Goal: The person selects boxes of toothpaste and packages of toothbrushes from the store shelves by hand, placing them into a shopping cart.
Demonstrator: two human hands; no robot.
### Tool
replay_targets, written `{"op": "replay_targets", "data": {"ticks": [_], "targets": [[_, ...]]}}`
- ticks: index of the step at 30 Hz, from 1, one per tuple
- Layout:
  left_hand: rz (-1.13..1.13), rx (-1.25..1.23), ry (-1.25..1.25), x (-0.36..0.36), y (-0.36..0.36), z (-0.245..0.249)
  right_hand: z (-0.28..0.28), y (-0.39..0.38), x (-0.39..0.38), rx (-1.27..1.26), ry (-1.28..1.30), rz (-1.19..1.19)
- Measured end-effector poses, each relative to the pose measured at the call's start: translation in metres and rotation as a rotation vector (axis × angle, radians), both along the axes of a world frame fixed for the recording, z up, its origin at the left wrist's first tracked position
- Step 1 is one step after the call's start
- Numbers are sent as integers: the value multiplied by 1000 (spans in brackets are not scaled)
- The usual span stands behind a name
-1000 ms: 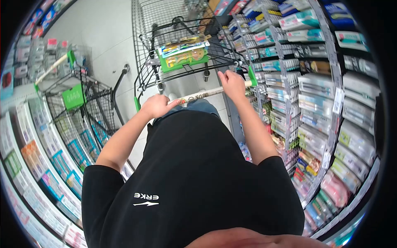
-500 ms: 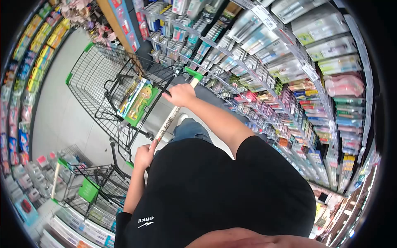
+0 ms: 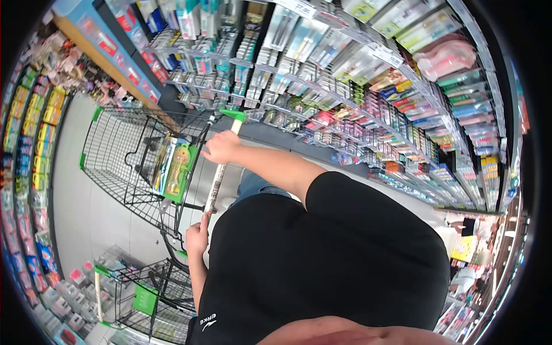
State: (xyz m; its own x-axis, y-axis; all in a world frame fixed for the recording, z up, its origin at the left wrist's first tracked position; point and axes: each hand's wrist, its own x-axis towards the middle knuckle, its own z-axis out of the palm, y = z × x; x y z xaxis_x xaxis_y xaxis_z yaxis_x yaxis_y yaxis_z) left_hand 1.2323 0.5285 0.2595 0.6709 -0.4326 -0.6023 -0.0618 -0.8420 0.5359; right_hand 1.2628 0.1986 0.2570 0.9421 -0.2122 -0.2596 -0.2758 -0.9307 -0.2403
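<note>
Both of my hands are on the pale handle bar (image 3: 215, 185) of a black wire shopping cart (image 3: 115, 167) with green corner pieces. My right hand (image 3: 223, 147) wraps the bar near its green upper end. Lower down, my left hand (image 3: 196, 237) closes around the other end, its thumb lying along the bar. Inside the cart, close to the handle, is a green and yellow piece with a cartoon figure (image 3: 179, 167). Beside it lies a narrow blue and white item whose kind I cannot make out. Most of the basket shows bare wire.
Shelves of packaged goods (image 3: 322, 86) run along the right side. Another shelf with yellow packs (image 3: 46, 149) curves along the left. A second cart (image 3: 164, 287) with a green panel stands at lower left, near the first. Pale floor tiles (image 3: 75, 201) lie between.
The view has turned, so the cart's handle and my hands now appear farther left. The second cart appears lower and farther right. Both hands keep their hold on the bar.
</note>
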Motion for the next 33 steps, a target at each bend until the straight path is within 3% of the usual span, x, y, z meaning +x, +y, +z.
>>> {"op": "replay_targets", "data": {"ticks": [2, 9, 33], "targets": [[31, 6, 75, 1, -4, 9, 3, 0, -2, 12, 16, -8], [10, -68, 60, 3, 18, -42, -5, 0, -4, 36, -65, -58], [7, -118, 92, 4, 12, -23, -10, 3, -7, 20, -116, -37]]}}
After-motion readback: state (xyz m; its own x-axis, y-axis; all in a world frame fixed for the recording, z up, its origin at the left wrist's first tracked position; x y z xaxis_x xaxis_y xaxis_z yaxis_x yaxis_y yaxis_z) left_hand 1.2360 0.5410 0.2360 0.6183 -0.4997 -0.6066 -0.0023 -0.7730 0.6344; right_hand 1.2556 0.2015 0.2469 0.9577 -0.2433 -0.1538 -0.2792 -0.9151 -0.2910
